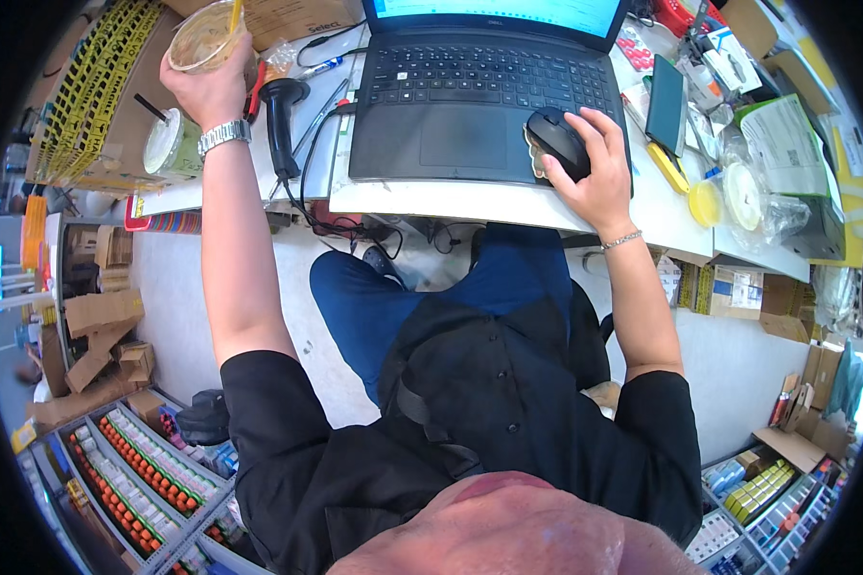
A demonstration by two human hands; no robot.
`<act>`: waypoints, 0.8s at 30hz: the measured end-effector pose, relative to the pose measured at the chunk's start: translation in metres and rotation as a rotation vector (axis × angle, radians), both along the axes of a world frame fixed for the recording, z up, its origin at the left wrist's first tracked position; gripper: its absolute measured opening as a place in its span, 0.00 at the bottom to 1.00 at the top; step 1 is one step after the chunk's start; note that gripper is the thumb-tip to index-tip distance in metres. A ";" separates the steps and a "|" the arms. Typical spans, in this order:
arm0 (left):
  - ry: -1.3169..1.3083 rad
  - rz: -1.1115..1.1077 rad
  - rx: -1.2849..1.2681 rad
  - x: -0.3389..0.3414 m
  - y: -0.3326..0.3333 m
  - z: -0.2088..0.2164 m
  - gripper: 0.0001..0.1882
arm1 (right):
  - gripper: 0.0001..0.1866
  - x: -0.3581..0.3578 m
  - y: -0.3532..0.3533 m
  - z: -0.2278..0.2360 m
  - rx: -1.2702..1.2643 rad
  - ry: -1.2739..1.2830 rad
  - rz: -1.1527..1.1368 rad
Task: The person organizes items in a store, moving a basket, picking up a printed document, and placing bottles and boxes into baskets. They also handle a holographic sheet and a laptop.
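The left hand [214,88] grips a cup [198,46] left of the laptop [431,139], likely sparing it spills; the right hand [596,174] clasps a mouse [554,134] on the laptop, presumably because the desk [403,198] is crowded.

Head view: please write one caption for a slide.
Left hand holding a clear cup, right hand on a black mouse atop an open laptop.
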State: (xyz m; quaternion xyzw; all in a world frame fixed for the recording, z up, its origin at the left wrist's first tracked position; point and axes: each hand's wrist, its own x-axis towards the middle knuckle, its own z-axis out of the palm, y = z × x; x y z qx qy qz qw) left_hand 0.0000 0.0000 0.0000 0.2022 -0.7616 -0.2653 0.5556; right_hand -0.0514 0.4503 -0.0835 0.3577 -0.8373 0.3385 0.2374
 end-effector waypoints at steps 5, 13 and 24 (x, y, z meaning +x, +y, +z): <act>0.055 0.121 0.016 -0.011 -0.029 -0.019 0.54 | 0.25 -0.002 0.000 0.000 0.004 0.023 -0.005; 0.163 0.180 0.123 -0.022 -0.045 -0.039 0.49 | 0.24 -0.001 -0.005 0.004 0.059 -0.012 0.033; 0.137 0.343 0.234 -0.043 -0.079 -0.064 0.52 | 0.22 -0.006 -0.002 -0.002 0.045 -0.023 0.007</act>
